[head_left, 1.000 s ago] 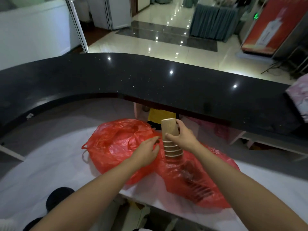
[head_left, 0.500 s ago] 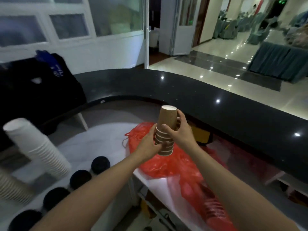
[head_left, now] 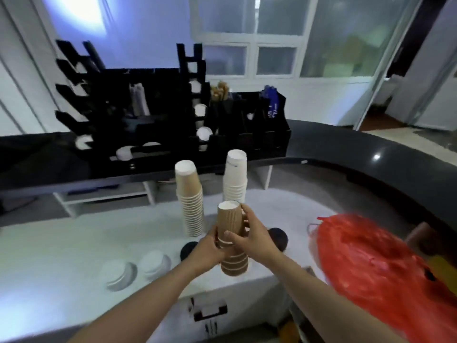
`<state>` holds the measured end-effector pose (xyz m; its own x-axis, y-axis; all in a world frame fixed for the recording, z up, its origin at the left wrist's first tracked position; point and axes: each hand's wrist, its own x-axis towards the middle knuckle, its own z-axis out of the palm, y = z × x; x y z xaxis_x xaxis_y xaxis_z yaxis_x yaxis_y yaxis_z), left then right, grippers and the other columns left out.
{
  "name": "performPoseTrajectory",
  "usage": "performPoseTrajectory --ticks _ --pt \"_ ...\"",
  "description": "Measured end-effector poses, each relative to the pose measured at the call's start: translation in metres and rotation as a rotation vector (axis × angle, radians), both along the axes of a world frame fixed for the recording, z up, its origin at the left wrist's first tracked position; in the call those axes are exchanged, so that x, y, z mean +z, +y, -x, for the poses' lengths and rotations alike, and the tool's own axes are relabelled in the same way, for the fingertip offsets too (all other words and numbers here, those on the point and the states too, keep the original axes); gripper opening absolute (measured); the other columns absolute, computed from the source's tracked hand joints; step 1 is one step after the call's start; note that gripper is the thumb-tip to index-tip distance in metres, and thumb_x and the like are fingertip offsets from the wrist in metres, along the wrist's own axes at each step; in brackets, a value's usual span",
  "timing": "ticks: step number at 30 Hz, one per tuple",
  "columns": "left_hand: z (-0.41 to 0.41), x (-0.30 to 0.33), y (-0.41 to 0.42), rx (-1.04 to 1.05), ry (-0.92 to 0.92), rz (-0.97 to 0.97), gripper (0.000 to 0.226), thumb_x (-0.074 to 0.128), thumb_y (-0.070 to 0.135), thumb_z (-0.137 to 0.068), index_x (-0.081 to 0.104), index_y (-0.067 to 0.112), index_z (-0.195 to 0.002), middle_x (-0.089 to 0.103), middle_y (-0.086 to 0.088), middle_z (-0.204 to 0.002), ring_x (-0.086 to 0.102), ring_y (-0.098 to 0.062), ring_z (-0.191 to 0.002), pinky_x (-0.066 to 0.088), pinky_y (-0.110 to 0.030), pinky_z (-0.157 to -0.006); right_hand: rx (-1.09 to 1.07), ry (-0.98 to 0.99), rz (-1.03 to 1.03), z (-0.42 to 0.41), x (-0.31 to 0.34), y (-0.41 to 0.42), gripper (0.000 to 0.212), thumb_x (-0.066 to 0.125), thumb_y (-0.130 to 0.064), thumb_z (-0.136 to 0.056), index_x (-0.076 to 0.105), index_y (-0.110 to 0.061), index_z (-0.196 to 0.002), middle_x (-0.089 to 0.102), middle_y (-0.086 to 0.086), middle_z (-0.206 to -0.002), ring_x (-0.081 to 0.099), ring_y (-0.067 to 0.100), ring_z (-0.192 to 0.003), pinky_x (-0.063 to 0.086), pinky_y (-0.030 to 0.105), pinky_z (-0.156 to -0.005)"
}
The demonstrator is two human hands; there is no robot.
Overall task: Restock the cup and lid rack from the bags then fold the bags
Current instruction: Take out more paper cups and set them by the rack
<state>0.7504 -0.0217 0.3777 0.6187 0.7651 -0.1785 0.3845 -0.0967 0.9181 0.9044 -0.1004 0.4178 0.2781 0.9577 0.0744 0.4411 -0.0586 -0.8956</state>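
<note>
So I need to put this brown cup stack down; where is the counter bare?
Both hands hold the brown cup stack. Bare white counter lies left of the tan cup stack, and between the white cup stack and red bag. Lids crowd the front edge.

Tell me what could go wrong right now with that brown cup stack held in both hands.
The brown cup stack is gripped only mid-height by the left hand and right hand; its lower cups could slip off. Two tall cup stacks, tan and white, stand just behind, so moving forward toward the black rack might topple them. The frame is blurred, so clearances are uncertain.
</note>
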Motion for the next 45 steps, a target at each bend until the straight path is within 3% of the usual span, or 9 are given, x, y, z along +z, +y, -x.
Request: performPoseTrajectory --ticks 3,6,10,12,18,22,35,40,45 --pt "0.067 -0.013 0.038 0.1 0.014 -0.008 0.091 0.086 0.067 -0.059 0.044 0.043 -0.135 0.07 0.019 -0.108 0.069 0.005 -0.089 0.056 -0.016 -0.068 0.1 -0.012 0.027 0.059 -0.015 0.049 0.083 0.077 -0.06 -0.074 0.022 -0.071 -0.135 0.046 -0.048 -0.121 0.047 -0.023 -0.112 0.045 0.003 -0.077" --pt "0.128 -0.022 0.082 0.189 0.029 -0.001 0.096 0.085 0.073 -0.053 0.043 0.039 -0.133 0.069 0.022 -0.106 0.066 0.011 -0.09 0.052 -0.01 -0.065 0.148 -0.015 0.066 0.111 -0.027 0.098 0.076 0.074 -0.057 -0.08 0.034 -0.052 -0.144 0.053 -0.029 -0.131 0.053 -0.009 -0.118 0.05 0.018 -0.091" --pt "0.182 -0.032 0.143 0.249 0.074 -0.03 0.094 0.084 0.069 -0.056 0.035 0.041 -0.13 0.062 0.027 -0.107 0.065 0.009 -0.088 0.05 -0.013 -0.069 0.094 -0.124 0.092 0.154 -0.038 0.146 0.011 0.065 -0.034 -0.096 0.062 -0.045 -0.098 0.066 -0.025 -0.092 0.062 -0.006 -0.088 0.051 0.02 -0.076" --pt "0.191 -0.036 0.171 0.22 0.089 -0.024 0.091 0.085 0.055 -0.065 0.031 0.036 -0.135 0.059 0.024 -0.111 0.063 0.003 -0.097 0.048 -0.014 -0.073 0.051 -0.188 0.107 0.162 -0.05 0.156 0.03 0.06 -0.024 -0.099 0.058 -0.042 -0.075 0.061 -0.02 -0.072 0.057 -0.002 -0.07 0.041 0.017 -0.064" --pt "0.178 -0.072 0.22 0.173 0.113 -0.014 0.095 0.09 0.032 -0.072 0.031 0.023 -0.146 0.058 0.005 -0.127 0.06 -0.016 -0.11 0.049 -0.031 -0.088 -0.079 -0.195 0.292 0.159 -0.083 0.149 0.021 0.052 -0.018 -0.1 0.063 -0.012 -0.084 0.068 0.002 -0.08 0.062 0.016 -0.076 0.047 0.03 -0.069" --pt "0.161 -0.091 0.227 0.212 0.071 -0.021 0.096 0.094 0.038 -0.066 0.039 0.022 -0.143 0.056 0.01 -0.119 0.056 -0.012 -0.103 0.045 -0.029 -0.086 -0.172 -0.111 0.359 0.149 -0.099 0.131 0.02 0.052 -0.019 -0.102 0.066 -0.014 -0.088 0.069 -0.005 -0.082 0.063 0.006 -0.078 0.048 0.017 -0.068" --pt "0.157 -0.109 0.213 0.168 0.124 -0.032 0.069 0.088 0.024 -0.075 0.045 0.021 -0.129 0.06 0.004 -0.12 0.062 -0.021 -0.109 0.046 -0.03 -0.088 -0.304 -0.029 0.372 0.138 -0.127 0.089 0.022 0.053 -0.025 -0.101 0.066 -0.027 -0.083 0.07 -0.003 -0.078 0.063 0.008 -0.075 0.046 0.015 -0.066" --pt "0.164 -0.104 0.163 0.367 0.356 -0.026 0.071 0.069 0.031 -0.093 0.037 -0.001 -0.148 0.036 -0.021 -0.151 0.051 -0.041 -0.13 0.043 -0.043 -0.109 -0.262 -0.005 0.347 0.129 -0.119 0.079 0.023 0.055 -0.024 -0.1 0.068 -0.019 -0.081 0.069 0.001 -0.076 0.062 0.013 -0.072 0.048 0.024 -0.065" --pt "0.136 -0.086 0.101 0.263 0.288 -0.133 0.018 0.054 0.019 -0.099 0.06 0.009 -0.086 0.062 -0.007 -0.085 0.06 -0.031 -0.084 0.045 -0.037 -0.072 -0.286 0.0 0.333 0.101 -0.107 0.037 0.022 0.054 -0.022 -0.095 0.065 -0.008 -0.082 0.066 0.01 -0.075 0.047 0.003 -0.054 0.036 0.018 -0.051"
